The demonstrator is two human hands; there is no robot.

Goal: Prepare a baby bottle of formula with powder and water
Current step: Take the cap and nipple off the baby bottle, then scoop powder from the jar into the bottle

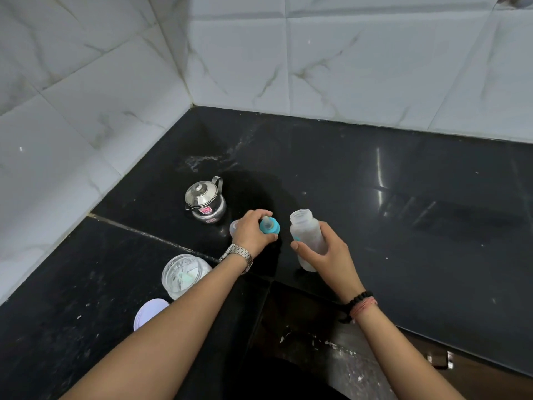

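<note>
My right hand (326,255) grips a clear baby bottle (306,235) with its neck open, standing upright on the black counter (403,212). My left hand (253,230) holds the blue collar with its teat (269,226) just left of the bottle, near the counter surface. A clear cap (233,226) shows partly behind that hand. A small steel kettle (205,201) with a lid stands behind my left hand. An open jar of white powder (181,274) with a scoop inside sits left of my forearm.
A white lid (150,313) lies near the jar by the counter's front. White marble-tiled walls (259,53) close the corner at left and back. The counter's front edge runs diagonally at lower right, with a cabinet handle (441,360) below.
</note>
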